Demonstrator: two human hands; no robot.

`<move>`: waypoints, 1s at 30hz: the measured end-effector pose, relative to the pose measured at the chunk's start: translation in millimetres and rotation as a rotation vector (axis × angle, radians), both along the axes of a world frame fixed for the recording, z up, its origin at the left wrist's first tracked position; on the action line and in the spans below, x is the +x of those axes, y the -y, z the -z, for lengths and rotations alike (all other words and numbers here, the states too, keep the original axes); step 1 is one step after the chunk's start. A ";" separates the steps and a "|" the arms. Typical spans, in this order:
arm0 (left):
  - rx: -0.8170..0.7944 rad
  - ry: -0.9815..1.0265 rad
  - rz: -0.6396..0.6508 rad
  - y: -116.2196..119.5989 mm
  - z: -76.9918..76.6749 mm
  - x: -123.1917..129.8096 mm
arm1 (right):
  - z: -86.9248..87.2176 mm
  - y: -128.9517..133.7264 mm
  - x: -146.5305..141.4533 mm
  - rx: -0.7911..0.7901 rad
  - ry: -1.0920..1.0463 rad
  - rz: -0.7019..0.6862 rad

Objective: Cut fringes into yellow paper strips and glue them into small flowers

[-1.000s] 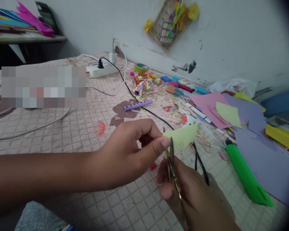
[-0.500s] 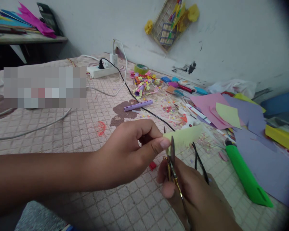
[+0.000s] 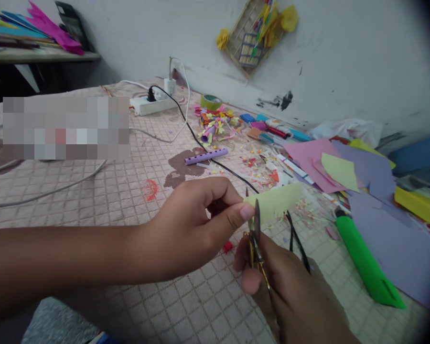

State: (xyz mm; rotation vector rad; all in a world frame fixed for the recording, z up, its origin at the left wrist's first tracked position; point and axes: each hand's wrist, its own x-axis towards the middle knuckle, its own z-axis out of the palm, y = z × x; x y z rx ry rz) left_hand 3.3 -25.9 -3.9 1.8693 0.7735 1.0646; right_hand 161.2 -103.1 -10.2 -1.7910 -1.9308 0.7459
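Note:
Between thumb and fingers, my left hand [image 3: 204, 229] pinches the left end of a pale yellow-green paper strip [image 3: 277, 200]. Fine cuts fringe the strip's lower edge. My right hand [image 3: 283, 282] is wrapped round a pair of scissors [image 3: 257, 234] with gold-coloured handles. Their blades point upward, slightly apart, at the strip's left end close to my left thumb. Part of the handles is hidden by my right fingers. Just below my left hand a small red piece [image 3: 228, 246] lies on the patterned tablecloth [image 3: 157, 306].
Beyond my hands lie a purple paper tube [image 3: 206, 156], a heap of paper flowers [image 3: 217, 124], a tape roll [image 3: 210, 102] and a power strip [image 3: 152, 105]. To the right are a green glue gun [image 3: 367, 260] and purple paper sheets [image 3: 397, 243]. A black cord [image 3: 236, 174] crosses the cloth.
Both hands keep nearly the same place and hold. The scissor blades and the strip have shifted very slightly, and the view has moved a little.

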 end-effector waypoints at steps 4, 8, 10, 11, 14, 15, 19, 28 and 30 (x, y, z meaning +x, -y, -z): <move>0.001 -0.014 -0.002 0.9 0.3 0.3 | 0.0 -0.1 -1.2 0.008 0.022 0.004; -0.016 -0.001 0.012 1.6 0.4 0.4 | 0.9 0.0 -0.3 0.016 0.023 -0.004; -0.036 0.006 0.022 1.6 0.4 0.6 | 2.1 0.4 0.6 0.024 0.007 -0.014; -0.048 0.008 0.029 1.6 0.5 0.7 | 2.8 0.6 1.0 0.034 0.006 -0.016; -0.080 0.019 0.042 1.3 1.0 1.1 | 4.5 1.8 1.9 0.059 0.024 -0.016; -0.087 0.026 0.043 1.3 1.1 1.2 | 4.9 2.2 2.4 0.058 0.030 -0.019; -0.111 0.044 0.052 1.3 1.0 1.4 | 5.8 2.6 5.0 0.017 0.042 -0.052; -0.136 0.042 0.061 1.1 1.9 1.4 | 1.8 0.6 4.7 -0.043 -0.032 -0.069; -0.143 0.044 0.064 1.2 2.1 1.6 | 2.2 0.3 3.9 -0.049 -0.047 -0.063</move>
